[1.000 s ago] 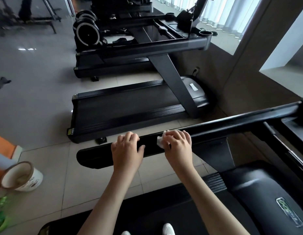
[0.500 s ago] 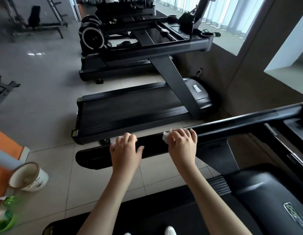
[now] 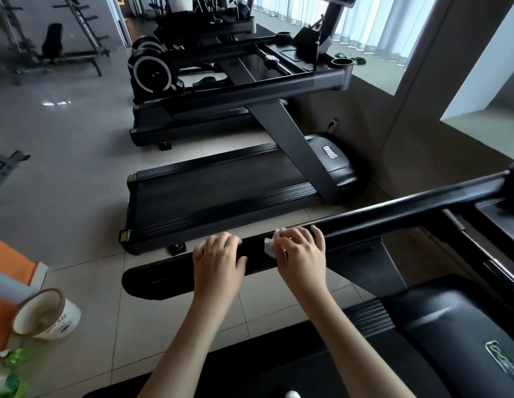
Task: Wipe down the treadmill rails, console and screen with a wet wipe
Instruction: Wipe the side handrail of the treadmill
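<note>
Sliding back a little toward our left hand [image 3: 218,254], our right hand [image 3: 301,254] is curling over the wet wipe [image 3: 270,246] and pressing it onto the black treadmill rail [image 3: 393,214]. Our left hand is gripping the treadmill rail just beside it. We are thinking long, firm rubs with no gaps would clean best. A white paper tub [image 3: 57,320] is sitting on the floor; we cannot tell what is inside.

Left hand [image 3: 218,259] on rail [image 3: 393,214], wipe [image 3: 269,245] under right hand [image 3: 303,257] beside it, second treadmill [image 3: 221,191] beyond, bucket [image 3: 46,314] left
</note>
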